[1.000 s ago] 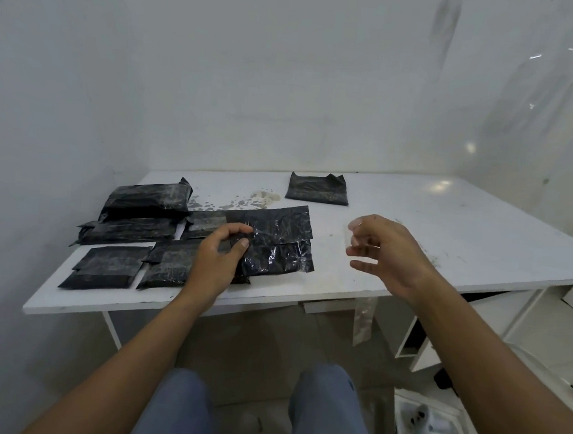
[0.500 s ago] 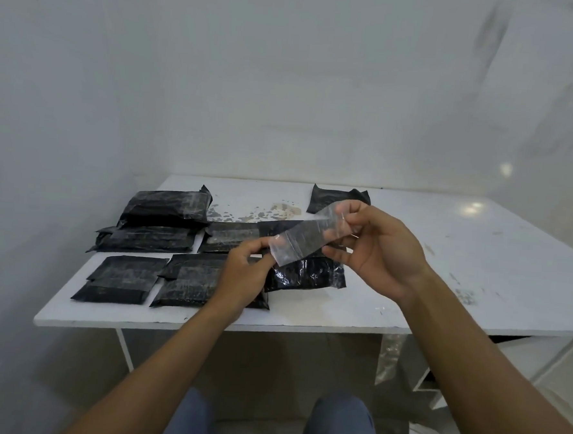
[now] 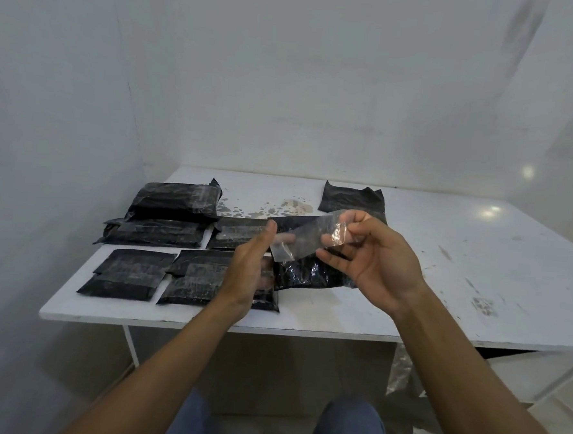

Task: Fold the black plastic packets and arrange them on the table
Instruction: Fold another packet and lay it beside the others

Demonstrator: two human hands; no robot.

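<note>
A white table [image 3: 426, 259] sits pushed into the corner of a bare, scuffed white room, its top stained and chipped in places. Folded black plastic packets [image 3: 175, 206] are laid out in rows on its left half, two at the far left stacked one on the other, two more in the near row. One packet [image 3: 353, 200] lies apart at the far side, toward the middle. A glossier, unfolded black packet [image 3: 305, 275] lies near the centre, partly behind the hands. The person holds a clear strip of tape [image 3: 305, 239] above it: the right hand [image 3: 373, 262] pinches one end between thumb and fingertips, while the left hand [image 3: 248, 268] is open with fingers straight, its tips at the strip's other end. Another clear strip [image 3: 400, 368] hangs from the table's near edge.
</note>
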